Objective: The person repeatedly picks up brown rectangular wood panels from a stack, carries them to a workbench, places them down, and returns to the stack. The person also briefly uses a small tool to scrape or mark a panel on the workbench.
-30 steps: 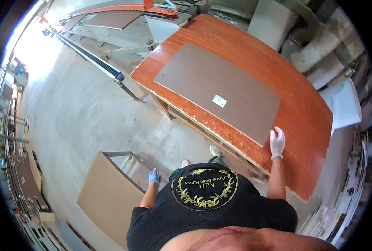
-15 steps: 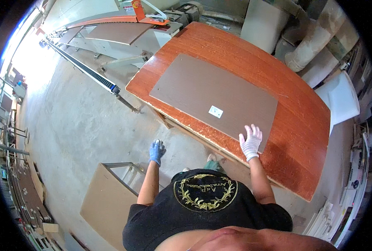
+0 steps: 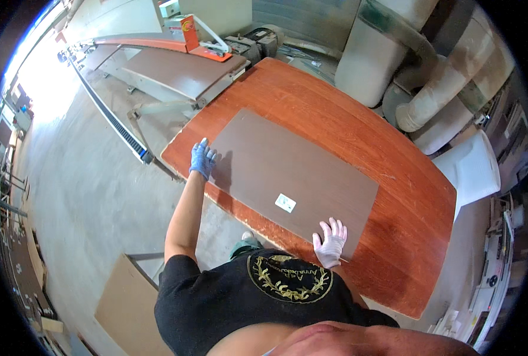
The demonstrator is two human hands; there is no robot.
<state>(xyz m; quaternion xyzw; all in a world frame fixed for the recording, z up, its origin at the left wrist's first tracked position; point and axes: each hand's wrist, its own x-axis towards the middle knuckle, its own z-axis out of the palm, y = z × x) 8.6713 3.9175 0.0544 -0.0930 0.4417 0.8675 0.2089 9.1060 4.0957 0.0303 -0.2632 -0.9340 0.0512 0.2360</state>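
One brown rectangular panel (image 3: 302,169), lying flat on the red-brown table (image 3: 412,207) near its front edge, small white label (image 3: 285,203) face up. One left hand (image 3: 202,159), mine, blue-gloved, at the panel's left end: fingers loosely spread, grasping nothing. One right hand (image 3: 331,243), mine, white-gloved, by the near right corner: fingers extended and parted, likewise unclenched. Contact of either hand with the panel: I cannot make out; a shadow lies beside the left. Handling notes, my judgement: wide hand placement suits so long a board; even pressure from both should prevent swivelling; fingertips best kept off the label and sharp corners.
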